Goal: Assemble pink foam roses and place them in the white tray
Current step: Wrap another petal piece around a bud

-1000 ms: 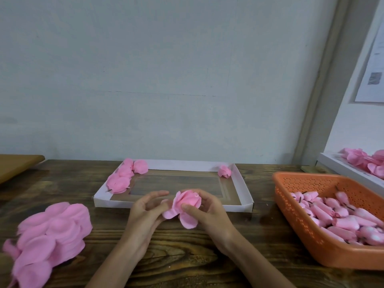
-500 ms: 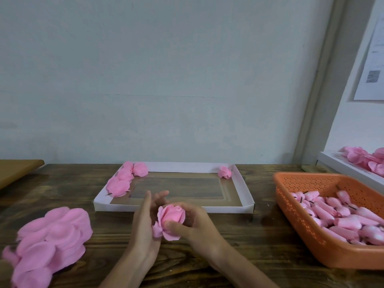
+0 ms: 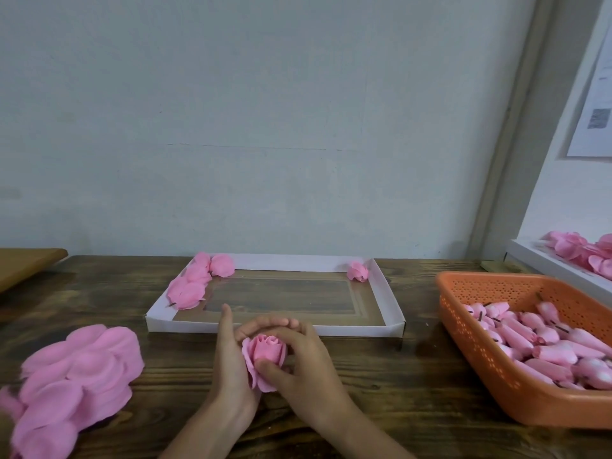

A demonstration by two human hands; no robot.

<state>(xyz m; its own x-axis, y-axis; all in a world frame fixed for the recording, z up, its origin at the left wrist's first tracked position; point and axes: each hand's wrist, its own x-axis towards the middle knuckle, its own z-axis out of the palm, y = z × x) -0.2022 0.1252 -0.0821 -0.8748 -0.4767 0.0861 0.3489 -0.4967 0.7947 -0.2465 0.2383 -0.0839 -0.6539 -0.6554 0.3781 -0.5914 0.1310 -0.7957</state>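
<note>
Where petals splayed earlier, rose (image 3: 266, 350) now tight bud; left hand (image 3: 229, 359) cups it, right hand (image 3: 308, 366) pinches it.

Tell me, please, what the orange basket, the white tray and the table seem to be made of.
The orange basket is likely moulded plastic, slightly glossy: its walls are perforated with regular holes. The white tray looks like thin matte cardboard, given its folded corners and low walls. The table is dark wood or wood-look laminate: streaky grain, dull sheen.
</note>
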